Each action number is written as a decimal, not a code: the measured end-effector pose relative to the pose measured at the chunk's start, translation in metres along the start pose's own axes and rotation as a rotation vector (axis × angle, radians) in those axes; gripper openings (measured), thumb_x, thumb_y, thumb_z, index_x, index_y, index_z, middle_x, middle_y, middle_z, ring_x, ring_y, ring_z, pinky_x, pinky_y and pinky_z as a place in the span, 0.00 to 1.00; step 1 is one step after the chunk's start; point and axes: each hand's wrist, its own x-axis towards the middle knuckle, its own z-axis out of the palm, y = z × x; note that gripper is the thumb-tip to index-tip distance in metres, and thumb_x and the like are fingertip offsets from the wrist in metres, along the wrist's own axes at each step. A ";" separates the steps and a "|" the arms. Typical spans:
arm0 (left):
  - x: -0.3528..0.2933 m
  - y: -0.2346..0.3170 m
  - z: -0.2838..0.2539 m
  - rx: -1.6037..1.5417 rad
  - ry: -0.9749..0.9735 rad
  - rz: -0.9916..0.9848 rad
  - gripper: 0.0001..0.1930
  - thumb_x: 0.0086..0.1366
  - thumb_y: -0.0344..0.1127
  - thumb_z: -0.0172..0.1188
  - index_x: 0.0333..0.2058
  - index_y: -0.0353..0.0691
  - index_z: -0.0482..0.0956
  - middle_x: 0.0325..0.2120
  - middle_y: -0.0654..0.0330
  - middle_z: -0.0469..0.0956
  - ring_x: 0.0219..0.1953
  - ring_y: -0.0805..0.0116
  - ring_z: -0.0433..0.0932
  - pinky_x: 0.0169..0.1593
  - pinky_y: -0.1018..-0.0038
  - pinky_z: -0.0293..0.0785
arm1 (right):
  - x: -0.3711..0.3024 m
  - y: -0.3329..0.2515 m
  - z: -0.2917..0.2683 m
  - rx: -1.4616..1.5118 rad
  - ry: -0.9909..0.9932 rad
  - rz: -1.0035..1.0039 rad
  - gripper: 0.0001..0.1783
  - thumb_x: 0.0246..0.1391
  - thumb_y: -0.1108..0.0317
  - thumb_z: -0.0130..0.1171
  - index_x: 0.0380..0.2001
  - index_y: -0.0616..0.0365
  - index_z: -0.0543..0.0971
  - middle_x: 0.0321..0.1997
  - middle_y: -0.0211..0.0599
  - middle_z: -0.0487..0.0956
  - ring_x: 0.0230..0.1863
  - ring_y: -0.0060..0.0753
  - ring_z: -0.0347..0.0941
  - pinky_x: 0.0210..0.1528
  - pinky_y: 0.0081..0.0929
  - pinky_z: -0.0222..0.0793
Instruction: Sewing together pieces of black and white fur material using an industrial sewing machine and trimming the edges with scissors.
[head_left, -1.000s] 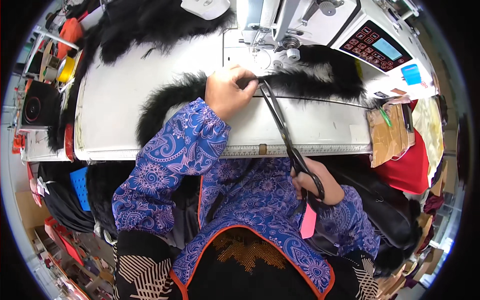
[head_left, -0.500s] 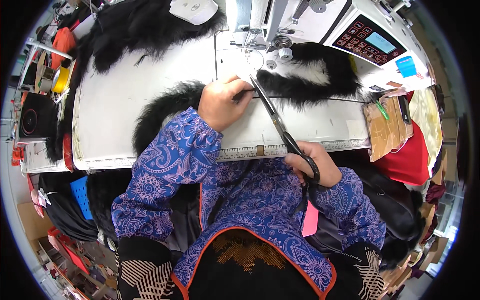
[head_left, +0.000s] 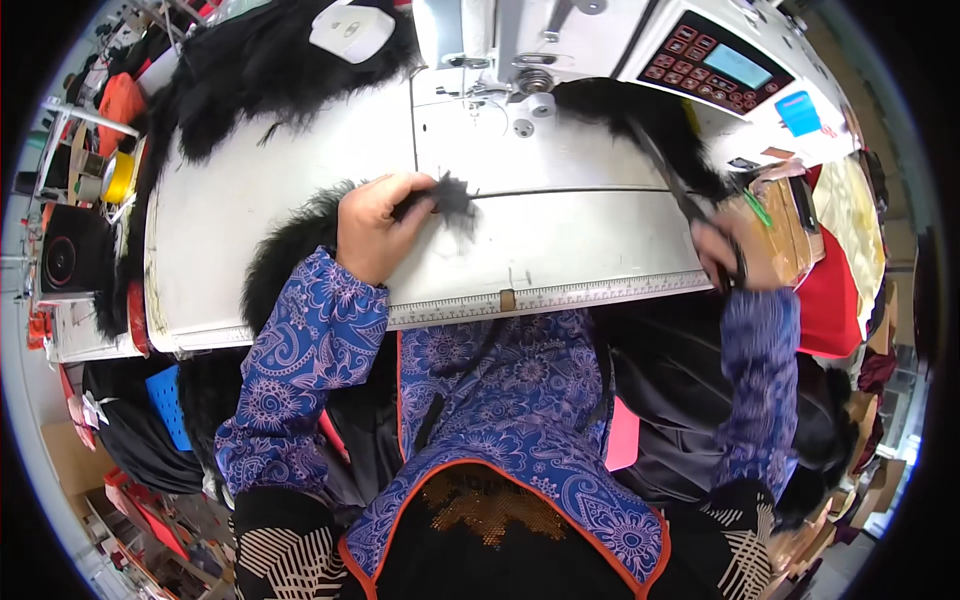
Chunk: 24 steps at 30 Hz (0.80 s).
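Looking down from the head of a person seated at a sewing machine (head_left: 590,50), with both bare hands over the white tabletop (head_left: 560,240) on the machine's near side. To the near left of the machine, the left hand (head_left: 378,225) pinched a black fur strip (head_left: 295,235) firmly between thumb and fingers, leaving no gap. A ragged tuft (head_left: 455,200) stuck out toward the machine, while the strip trailed off farther to the machine's left, beside the blue patterned sleeve (head_left: 310,340).

To the near right of the machine, the right hand (head_left: 755,250) was curled around the handles of long dark scissors (head_left: 688,205), angled toward a second piece of black fur (head_left: 665,115) just beside the machine. Blur made it impossible to tell whether the blades were parted or touched that fur.

Bare tabletop separated the tuft from the second piece, so the strip looked already cut free at that end. It was not under the machine's needle area (head_left: 478,95); no sewing of it appeared under way. Whether any trimming remained could not be told.
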 end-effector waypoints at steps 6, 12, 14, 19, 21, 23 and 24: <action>0.005 0.010 0.008 -0.007 -0.005 0.082 0.10 0.49 0.21 0.63 0.33 0.37 0.80 0.29 0.55 0.79 0.30 0.64 0.80 0.34 0.76 0.75 | 0.044 -0.024 -0.009 0.187 0.018 -0.036 0.28 0.54 0.41 0.53 0.20 0.57 0.70 0.10 0.27 0.64 0.10 0.21 0.61 0.13 0.19 0.53; -0.002 0.003 0.000 0.017 0.011 0.096 0.13 0.51 0.20 0.59 0.38 0.36 0.79 0.31 0.54 0.80 0.33 0.62 0.81 0.38 0.75 0.76 | 0.004 -0.004 -0.013 -0.455 0.018 -0.235 0.25 0.35 0.54 0.69 0.24 0.61 0.68 0.16 0.25 0.61 0.20 0.17 0.58 0.23 0.22 0.53; -0.005 0.000 0.003 -0.008 0.032 0.035 0.14 0.51 0.21 0.60 0.38 0.36 0.79 0.31 0.54 0.80 0.34 0.62 0.81 0.38 0.74 0.76 | -0.028 -0.005 -0.002 -0.313 0.012 -0.204 0.24 0.27 0.64 0.73 0.23 0.60 0.67 0.17 0.25 0.57 0.22 0.19 0.54 0.24 0.23 0.51; -0.003 0.005 0.007 -0.014 0.004 0.014 0.13 0.50 0.22 0.61 0.37 0.36 0.78 0.29 0.53 0.80 0.33 0.60 0.81 0.38 0.73 0.76 | -0.063 0.017 0.026 -0.080 -0.104 -0.191 0.23 0.23 0.68 0.73 0.23 0.60 0.70 0.16 0.25 0.59 0.21 0.18 0.54 0.24 0.22 0.51; -0.001 0.006 0.008 0.046 -0.031 0.098 0.12 0.49 0.22 0.62 0.35 0.35 0.78 0.29 0.53 0.79 0.32 0.58 0.80 0.37 0.72 0.76 | -0.056 0.013 0.030 -0.152 -0.035 -0.250 0.22 0.23 0.68 0.73 0.23 0.60 0.70 0.16 0.28 0.59 0.21 0.19 0.55 0.24 0.23 0.52; -0.001 0.006 0.005 0.062 -0.028 0.109 0.12 0.48 0.22 0.62 0.35 0.35 0.78 0.29 0.53 0.79 0.32 0.57 0.80 0.37 0.71 0.76 | -0.043 -0.005 0.028 -0.326 0.105 -0.276 0.21 0.25 0.68 0.71 0.23 0.62 0.70 0.16 0.37 0.60 0.20 0.26 0.58 0.24 0.27 0.56; -0.002 0.006 0.005 0.085 -0.017 0.113 0.12 0.47 0.22 0.63 0.34 0.35 0.77 0.29 0.52 0.79 0.31 0.56 0.80 0.37 0.70 0.76 | -0.027 -0.001 0.027 -0.386 0.190 -0.382 0.20 0.27 0.67 0.70 0.24 0.63 0.71 0.16 0.42 0.64 0.19 0.37 0.63 0.25 0.31 0.60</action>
